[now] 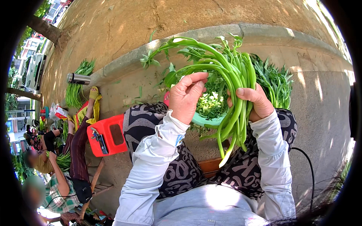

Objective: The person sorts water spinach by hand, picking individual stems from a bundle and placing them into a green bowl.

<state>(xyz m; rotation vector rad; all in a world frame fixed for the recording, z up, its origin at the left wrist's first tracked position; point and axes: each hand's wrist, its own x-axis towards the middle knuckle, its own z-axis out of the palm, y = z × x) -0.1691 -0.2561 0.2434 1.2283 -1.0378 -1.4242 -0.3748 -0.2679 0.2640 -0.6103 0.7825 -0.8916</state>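
Observation:
My right hand (253,101) grips a thick bunch of long green stalks (234,98), their cut ends hanging down over my knee and their leafy tops arching left. My left hand (186,96) pinches one of those stalks near its leafy top, above a pale green basin (205,121) of picked leaves that sits between my knees. More leafy greens (275,84) lie on the pavement behind my right hand. I sit with patterned black trousers and white sleeves.
A stone curb (211,35) runs across behind the greens, bare earth beyond it. At left stand a red plastic stool (107,135) and a steel flask (78,78) beside another pile of greens (77,88). Other people sit at far left, sorting greens.

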